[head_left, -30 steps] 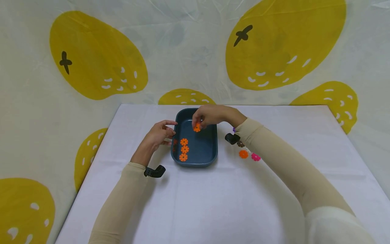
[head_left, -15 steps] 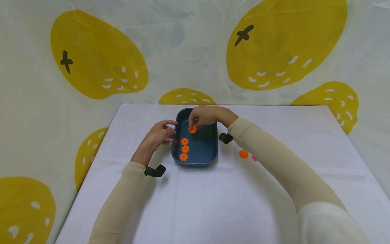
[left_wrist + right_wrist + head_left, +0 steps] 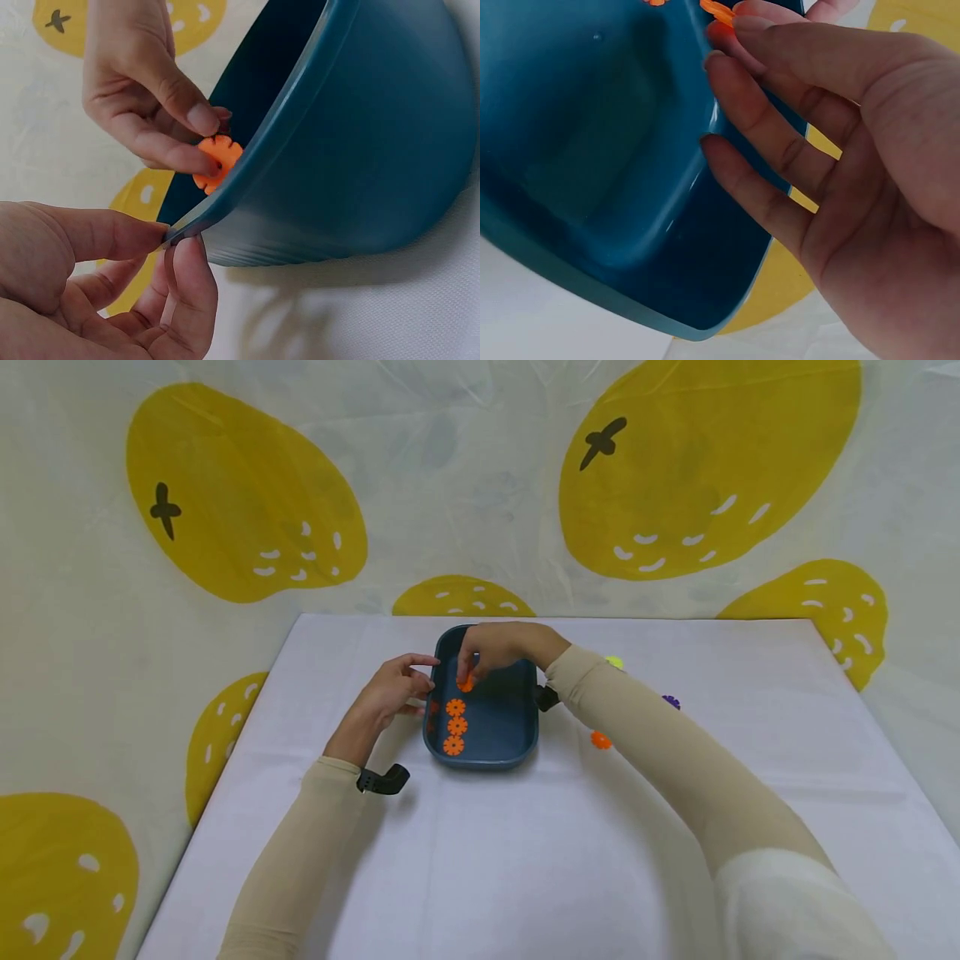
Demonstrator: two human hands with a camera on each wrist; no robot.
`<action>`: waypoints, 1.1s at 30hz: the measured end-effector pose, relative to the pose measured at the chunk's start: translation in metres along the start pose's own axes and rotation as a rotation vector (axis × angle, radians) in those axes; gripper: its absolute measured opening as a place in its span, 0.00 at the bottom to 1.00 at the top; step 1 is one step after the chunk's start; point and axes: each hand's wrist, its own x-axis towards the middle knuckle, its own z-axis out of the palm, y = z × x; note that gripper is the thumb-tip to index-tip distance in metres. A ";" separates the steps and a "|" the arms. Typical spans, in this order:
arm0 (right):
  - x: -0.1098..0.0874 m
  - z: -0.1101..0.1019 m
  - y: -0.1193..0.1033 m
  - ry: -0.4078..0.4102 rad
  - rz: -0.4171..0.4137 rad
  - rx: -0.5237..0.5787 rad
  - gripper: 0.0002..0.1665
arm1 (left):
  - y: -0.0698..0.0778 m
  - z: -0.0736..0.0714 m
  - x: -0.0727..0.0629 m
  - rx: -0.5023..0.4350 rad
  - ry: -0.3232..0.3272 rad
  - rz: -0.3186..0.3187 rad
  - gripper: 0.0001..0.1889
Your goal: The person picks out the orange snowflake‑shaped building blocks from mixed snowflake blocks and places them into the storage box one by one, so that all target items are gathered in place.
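Observation:
A dark blue rectangular tray (image 3: 495,735) stands on the white-covered table. Along its left side, three orange snowflake building discs (image 3: 457,726) lie in a column. My right hand (image 3: 504,646) reaches into the far part of the tray and pinches another orange snowflake building disc (image 3: 218,163) between thumb and fingertips, just beyond the column. In the right wrist view this disc (image 3: 718,12) appears edge-on at the thumb tip, the other fingers spread loosely. At the tray's left rim, my left hand (image 3: 386,692) pinches the edge, thumb above and fingers below in the left wrist view.
Right of the tray lie loose discs on the cloth: an orange one (image 3: 601,740), a purple one (image 3: 671,702) and a yellow-green one (image 3: 614,662). My right forearm (image 3: 660,752) passes over that area and hides part of it. A fruit-patterned curtain (image 3: 465,485) hangs behind the table.
My right hand has moved left and slightly nearer with the orange disc, from mid-tray to above the column. The forearm's shift uncovers the yellow-green and purple discs and hides the pink one. Left hand stays.

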 end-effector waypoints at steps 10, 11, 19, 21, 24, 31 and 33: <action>0.007 0.002 0.002 -0.084 0.081 0.005 0.19 | 0.000 0.001 0.001 -0.010 -0.004 -0.014 0.21; 0.007 0.002 0.001 -0.087 0.088 0.010 0.19 | 0.000 0.000 0.001 -0.010 -0.003 -0.015 0.21; 0.014 0.005 -0.001 -0.111 0.120 -0.001 0.20 | 0.000 0.001 0.001 -0.004 0.004 -0.007 0.21; 0.015 0.005 -0.002 -0.113 0.122 -0.010 0.20 | -0.001 0.001 0.001 -0.005 0.004 -0.007 0.21; 0.016 0.006 -0.003 -0.115 0.128 -0.015 0.21 | 0.000 0.000 0.001 -0.005 0.002 -0.007 0.21; 0.016 0.007 -0.004 -0.120 0.150 -0.003 0.22 | 0.001 0.000 0.001 -0.011 0.001 -0.007 0.21; 0.017 0.008 -0.004 -0.118 0.152 -0.006 0.22 | 0.001 0.000 0.001 -0.010 0.000 -0.008 0.21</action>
